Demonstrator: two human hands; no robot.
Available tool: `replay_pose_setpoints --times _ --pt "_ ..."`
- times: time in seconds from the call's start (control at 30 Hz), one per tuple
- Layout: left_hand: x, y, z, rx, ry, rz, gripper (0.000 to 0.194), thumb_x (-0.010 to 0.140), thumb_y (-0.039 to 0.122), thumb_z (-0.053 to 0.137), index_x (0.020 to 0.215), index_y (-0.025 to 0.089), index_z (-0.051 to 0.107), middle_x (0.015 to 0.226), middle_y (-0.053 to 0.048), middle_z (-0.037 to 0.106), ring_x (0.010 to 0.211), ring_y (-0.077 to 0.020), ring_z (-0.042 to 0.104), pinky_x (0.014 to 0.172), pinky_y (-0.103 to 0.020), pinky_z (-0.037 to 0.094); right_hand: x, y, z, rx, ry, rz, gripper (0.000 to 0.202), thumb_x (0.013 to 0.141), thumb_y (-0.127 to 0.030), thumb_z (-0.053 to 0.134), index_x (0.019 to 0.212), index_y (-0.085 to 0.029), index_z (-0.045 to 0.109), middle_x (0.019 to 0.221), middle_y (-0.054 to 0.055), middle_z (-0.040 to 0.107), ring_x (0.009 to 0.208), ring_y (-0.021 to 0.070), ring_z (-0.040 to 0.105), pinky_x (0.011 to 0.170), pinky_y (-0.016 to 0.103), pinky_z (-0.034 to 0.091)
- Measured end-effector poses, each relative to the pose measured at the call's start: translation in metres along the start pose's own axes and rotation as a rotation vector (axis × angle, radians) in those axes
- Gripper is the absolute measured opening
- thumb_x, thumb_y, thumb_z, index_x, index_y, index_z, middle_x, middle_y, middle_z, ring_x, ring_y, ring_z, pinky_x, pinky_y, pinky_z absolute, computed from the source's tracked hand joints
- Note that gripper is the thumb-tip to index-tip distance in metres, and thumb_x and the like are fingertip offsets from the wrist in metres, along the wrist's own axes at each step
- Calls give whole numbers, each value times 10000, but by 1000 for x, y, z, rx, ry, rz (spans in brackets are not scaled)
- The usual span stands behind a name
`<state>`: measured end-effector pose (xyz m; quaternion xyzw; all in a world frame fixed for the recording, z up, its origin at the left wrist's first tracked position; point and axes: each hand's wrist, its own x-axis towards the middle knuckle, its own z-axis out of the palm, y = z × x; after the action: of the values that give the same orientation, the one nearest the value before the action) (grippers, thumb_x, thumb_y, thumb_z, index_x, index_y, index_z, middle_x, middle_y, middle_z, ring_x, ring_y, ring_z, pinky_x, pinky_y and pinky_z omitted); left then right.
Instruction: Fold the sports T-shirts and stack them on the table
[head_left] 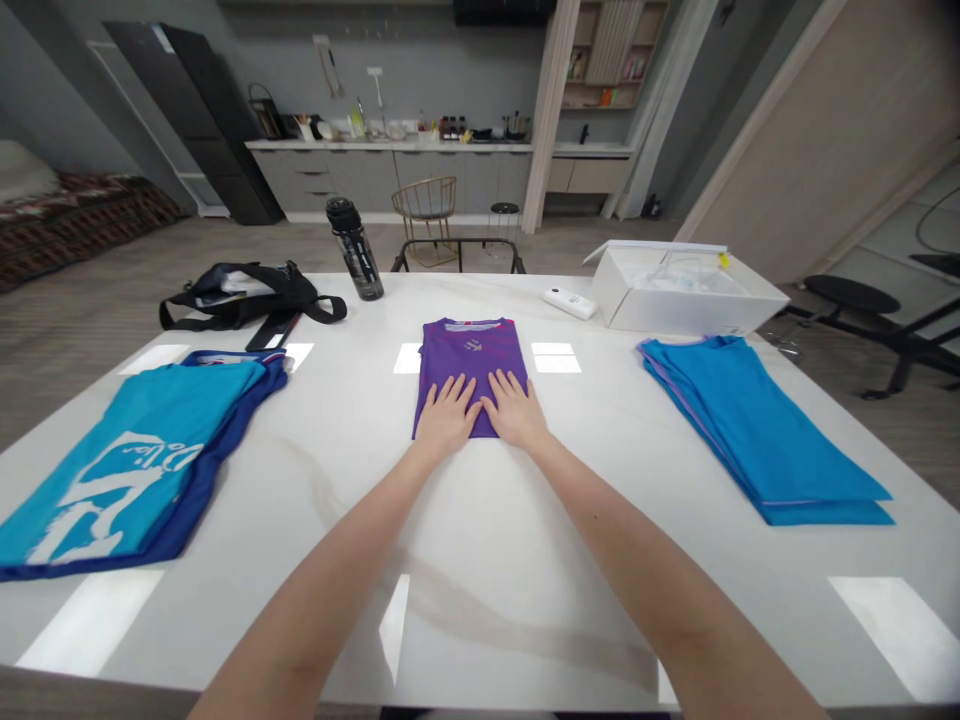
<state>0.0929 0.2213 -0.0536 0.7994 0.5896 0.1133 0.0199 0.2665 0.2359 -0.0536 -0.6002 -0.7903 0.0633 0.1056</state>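
A purple shirt, folded into a compact rectangle, lies in the middle of the white table. Its collar faces the far side, and a small light logo shows on it. My left hand lies flat on the near left part of the shirt with fingers spread. Beside it my right hand rests flat on the near right part, also spread, the thumbs almost meeting. Teal and dark blue shirts lie stacked at the left. On the right sits a stack of folded blue garments.
A black bag, a dark phone and a black bottle stand or lie at the back left. At the back right are a white remote-like object and an open white box. Chairs stand beyond the table.
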Motion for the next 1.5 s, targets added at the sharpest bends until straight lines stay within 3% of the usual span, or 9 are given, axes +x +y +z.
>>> replay_pose_setpoints --times 0.23,0.33,0.47,0.67,0.77,0.9,1.1,1.33,1.5 --pt "-8 -8 -4 -43 -32 4 646 1042 554 228 1601 242 313 1663 -60 290 1547 -278 233 1262 -511 170 -14 13 -12 -30 -87 67 694 1045 -592 215 1632 -222 215 1691 77 165 1563 293 116 1217 644 78" --pt "-17 -8 -8 -55 -52 86 619 1049 533 228 1602 265 305 1673 -39 262 1557 -256 205 1266 -505 165 -30 10 -16 -30 -105 -67 651 1053 -581 197 1624 -272 240 1690 47 176 1569 279 92 1215 656 52" --pt "-46 -19 -14 -52 -108 204 612 1039 577 255 1586 314 336 1665 -20 287 1551 -247 227 1262 -492 187 -61 16 -25 1 -152 -246 603 1060 -574 176 1607 -341 276 1676 6 234 1564 262 137 1227 637 56" --pt "-100 -50 -27 -52 -116 131 627 1049 550 255 1584 236 348 1665 -97 271 1545 -253 243 1247 -496 226 -102 38 -34 -2 -150 -165 643 1060 -557 193 1617 -247 274 1668 64 244 1552 253 194 1248 558 125" --pt "-121 -52 -36 -45 -78 76 586 1044 502 323 1543 210 421 1629 -115 355 1512 -266 329 1227 -517 265 -121 45 -32 1 -125 -120 664 1055 -557 245 1610 -196 297 1660 98 267 1544 263 223 1246 538 156" --pt "-129 -46 -52 -67 26 40 403 1019 348 399 1319 222 639 1380 -106 649 1286 -259 595 1191 -509 331 -134 47 -37 50 -31 -90 555 1049 -477 361 1495 -174 495 1570 124 454 1468 263 385 1217 483 255" --pt "-82 -46 -66 -233 170 -44 327 958 310 505 1241 223 644 1258 -80 678 1170 -251 637 1058 -407 478 -92 45 -52 109 88 19 341 1005 -390 498 1237 -212 674 1269 107 680 1207 260 592 1039 404 435" --pt "21 -71 -56 -340 145 -261 408 956 386 506 1295 183 609 1349 -136 612 1252 -279 589 1095 -414 439 22 57 -46 175 60 215 398 958 -428 550 1258 -196 671 1252 123 664 1162 277 612 980 383 475" --pt "88 -95 -41 -253 92 -396 607 926 447 560 1452 161 459 1475 -210 520 1365 -360 494 1090 -508 413 95 71 -34 199 45 304 504 944 -480 550 1335 -172 630 1321 143 639 1204 308 601 989 415 479"
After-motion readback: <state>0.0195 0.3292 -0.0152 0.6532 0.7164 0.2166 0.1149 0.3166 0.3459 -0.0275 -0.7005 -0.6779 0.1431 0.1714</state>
